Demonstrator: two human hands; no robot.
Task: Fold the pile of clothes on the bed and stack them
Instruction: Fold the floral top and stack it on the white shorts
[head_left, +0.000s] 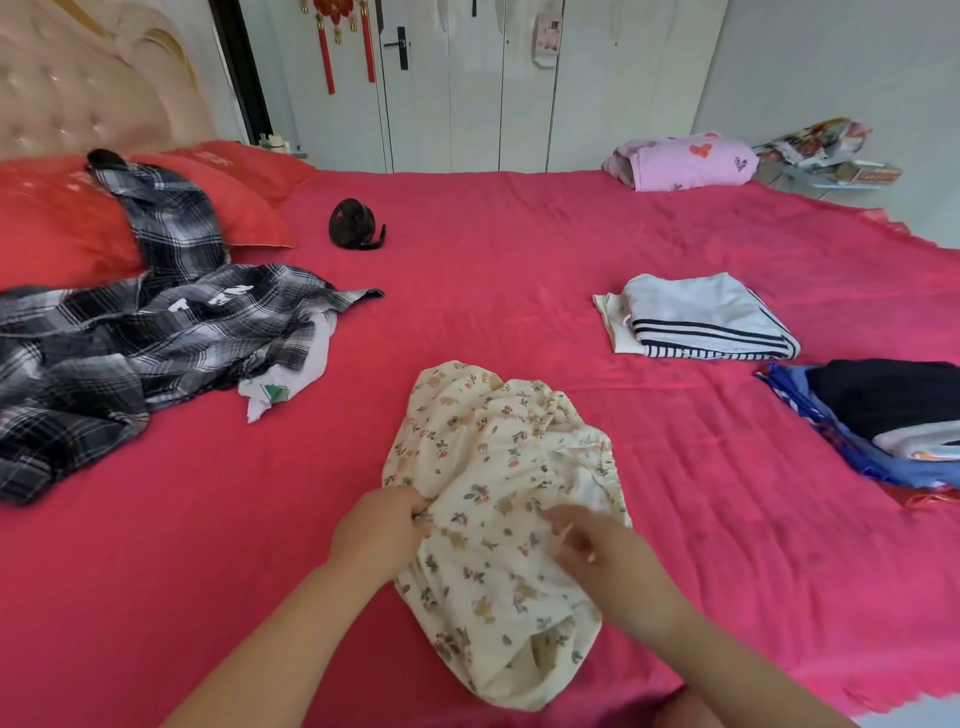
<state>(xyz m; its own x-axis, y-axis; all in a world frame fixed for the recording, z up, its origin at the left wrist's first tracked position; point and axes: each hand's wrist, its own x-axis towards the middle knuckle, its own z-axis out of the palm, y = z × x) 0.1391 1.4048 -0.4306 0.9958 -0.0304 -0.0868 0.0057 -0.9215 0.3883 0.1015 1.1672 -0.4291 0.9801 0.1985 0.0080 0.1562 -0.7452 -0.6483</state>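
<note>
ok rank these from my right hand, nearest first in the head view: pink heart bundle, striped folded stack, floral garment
1. floral garment: directly under the right hand, near middle of the bed.
2. striped folded stack: farther back, on the right.
3. pink heart bundle: at the far edge, right side.
</note>
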